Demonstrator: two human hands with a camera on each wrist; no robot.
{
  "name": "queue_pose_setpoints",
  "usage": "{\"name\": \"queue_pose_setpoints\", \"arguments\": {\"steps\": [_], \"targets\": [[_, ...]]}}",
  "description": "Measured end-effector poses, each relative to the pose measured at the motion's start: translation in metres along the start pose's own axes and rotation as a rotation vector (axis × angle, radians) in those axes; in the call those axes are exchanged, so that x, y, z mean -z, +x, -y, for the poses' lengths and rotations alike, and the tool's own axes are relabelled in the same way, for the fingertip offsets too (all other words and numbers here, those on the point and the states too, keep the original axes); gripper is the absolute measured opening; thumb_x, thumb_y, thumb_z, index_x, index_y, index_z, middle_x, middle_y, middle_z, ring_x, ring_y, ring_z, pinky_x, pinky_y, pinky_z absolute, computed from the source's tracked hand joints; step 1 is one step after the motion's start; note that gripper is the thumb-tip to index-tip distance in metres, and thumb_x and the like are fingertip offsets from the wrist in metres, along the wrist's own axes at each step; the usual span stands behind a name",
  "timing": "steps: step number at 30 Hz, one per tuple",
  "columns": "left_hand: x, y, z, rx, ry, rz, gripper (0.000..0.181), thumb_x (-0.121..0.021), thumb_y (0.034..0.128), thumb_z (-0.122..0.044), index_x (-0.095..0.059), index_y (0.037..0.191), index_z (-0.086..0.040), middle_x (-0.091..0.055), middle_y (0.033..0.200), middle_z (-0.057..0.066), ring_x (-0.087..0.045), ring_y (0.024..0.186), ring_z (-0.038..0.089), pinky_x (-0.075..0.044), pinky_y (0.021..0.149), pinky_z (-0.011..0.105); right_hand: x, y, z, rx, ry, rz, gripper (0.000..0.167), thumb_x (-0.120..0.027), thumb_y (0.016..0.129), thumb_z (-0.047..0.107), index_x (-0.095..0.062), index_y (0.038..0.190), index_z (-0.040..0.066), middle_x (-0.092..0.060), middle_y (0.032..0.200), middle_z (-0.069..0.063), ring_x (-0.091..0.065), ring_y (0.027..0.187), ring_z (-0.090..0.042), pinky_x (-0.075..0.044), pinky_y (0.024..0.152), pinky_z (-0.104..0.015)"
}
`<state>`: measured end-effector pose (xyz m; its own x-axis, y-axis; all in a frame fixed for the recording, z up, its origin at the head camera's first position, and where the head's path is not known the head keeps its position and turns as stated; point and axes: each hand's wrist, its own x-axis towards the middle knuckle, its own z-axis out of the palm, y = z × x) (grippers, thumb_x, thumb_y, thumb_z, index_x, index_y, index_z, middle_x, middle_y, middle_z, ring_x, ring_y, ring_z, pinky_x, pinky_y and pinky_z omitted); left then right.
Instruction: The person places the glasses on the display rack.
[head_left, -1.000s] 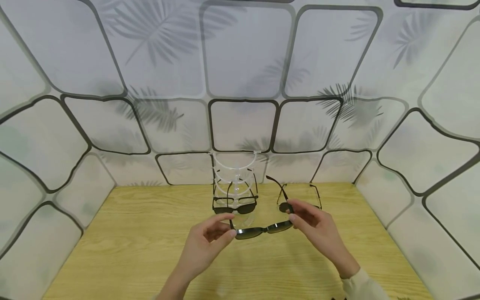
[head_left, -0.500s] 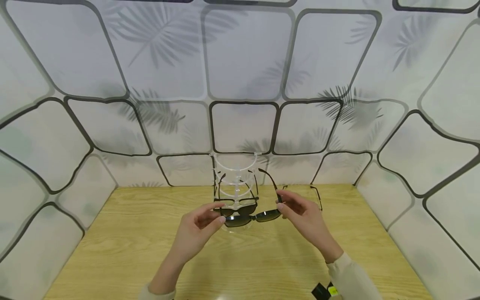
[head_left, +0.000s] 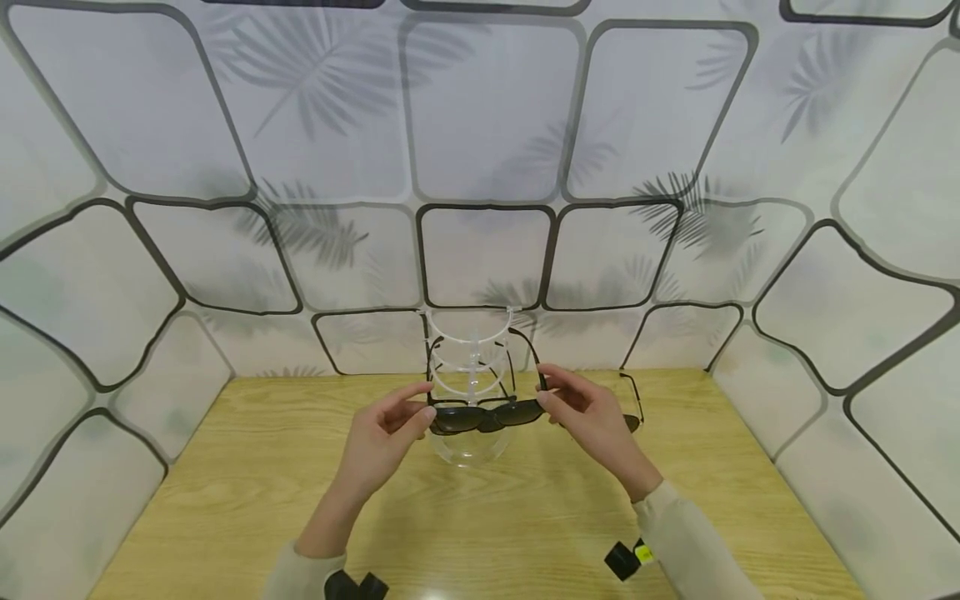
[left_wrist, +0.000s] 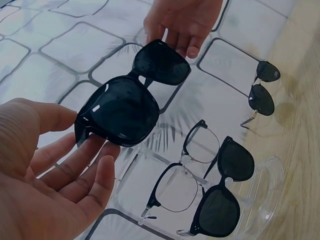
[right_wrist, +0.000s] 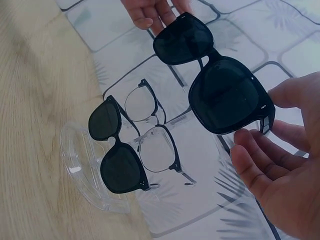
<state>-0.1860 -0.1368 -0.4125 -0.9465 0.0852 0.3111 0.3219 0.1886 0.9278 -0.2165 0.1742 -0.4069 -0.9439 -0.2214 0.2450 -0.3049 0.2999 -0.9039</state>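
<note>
Dark sunglasses [head_left: 459, 418] are held level between both hands, in front of a clear tiered stand [head_left: 472, 454]. The left hand [head_left: 382, 437] pinches one hinge corner between thumb and fingers; the right hand [head_left: 588, 421] pinches the opposite corner. Their arms are unfolded and point toward the back wall. In the left wrist view the held sunglasses [left_wrist: 120, 111] are apart from the stand, which bears black sunglasses [left_wrist: 220, 210] low down and clear-lens glasses [left_wrist: 175, 187] above. The right wrist view shows the same stand [right_wrist: 75, 170] beyond the held pair [right_wrist: 227, 95].
Another pair of sunglasses [head_left: 632, 422] lies on the wooden table [head_left: 247, 500] to the right of the stand, partly behind the right hand. Patterned panels [head_left: 487, 250] enclose the table at the back and both sides. Upper tiers of the stand [head_left: 472, 337] hold no glasses.
Both hands have carried the sunglasses to the left and toward the stand, where they now overlap the glasses on it in the head view. Both grips look the same as before.
</note>
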Motion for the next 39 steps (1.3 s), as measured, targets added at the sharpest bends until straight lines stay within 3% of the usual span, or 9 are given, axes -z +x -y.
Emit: {"name": "queue_pose_setpoints", "arguments": {"steps": [9, 19, 28, 39], "targets": [[0.001, 0.014, 0.005, 0.025, -0.015, -0.068, 0.034, -0.071, 0.1001, -0.007, -0.071, 0.134, -0.001, -0.077, 0.106, 0.027, -0.070, 0.075, 0.003, -0.058, 0.069, 0.022, -0.006, 0.017, -0.001, -0.011, -0.015, 0.003, 0.048, -0.068, 0.104, 0.022, -0.059, 0.151, 0.013, -0.069, 0.128, -0.021, -0.069, 0.083, -0.010, -0.055, 0.064, -0.027], [0.001, 0.028, 0.008, 0.034, -0.004, -0.087, 0.031, -0.071, 0.1017, -0.012, -0.072, 0.131, -0.003, -0.078, 0.108, 0.025, -0.074, 0.085, 0.009, -0.059, 0.069, 0.024, -0.009, 0.031, -0.006, -0.039, -0.029, 0.000, 0.053, -0.069, 0.104, 0.024, -0.055, 0.154, 0.014, -0.068, 0.133, -0.020, -0.068, 0.084, -0.008, -0.056, 0.070, -0.026], [0.000, 0.039, 0.011, 0.026, 0.000, -0.106, 0.032, -0.072, 0.0997, -0.006, -0.072, 0.131, -0.001, -0.077, 0.107, 0.027, -0.074, 0.085, 0.013, -0.060, 0.069, 0.027, -0.010, 0.040, -0.007, -0.036, -0.055, 0.004, 0.056, -0.069, 0.105, 0.024, -0.052, 0.157, 0.013, -0.065, 0.139, -0.022, -0.069, 0.092, -0.013, -0.055, 0.071, -0.027], [0.002, 0.047, 0.015, 0.020, -0.001, -0.131, 0.030, -0.070, 0.1002, -0.005, -0.072, 0.130, 0.000, -0.076, 0.107, 0.029, -0.069, 0.078, -0.002, -0.059, 0.066, 0.025, -0.016, 0.052, -0.010, -0.020, -0.054, 0.002, 0.055, -0.069, 0.104, 0.022, -0.053, 0.155, 0.011, -0.066, 0.137, -0.023, -0.071, 0.100, -0.022, -0.059, 0.078, -0.030]]}}
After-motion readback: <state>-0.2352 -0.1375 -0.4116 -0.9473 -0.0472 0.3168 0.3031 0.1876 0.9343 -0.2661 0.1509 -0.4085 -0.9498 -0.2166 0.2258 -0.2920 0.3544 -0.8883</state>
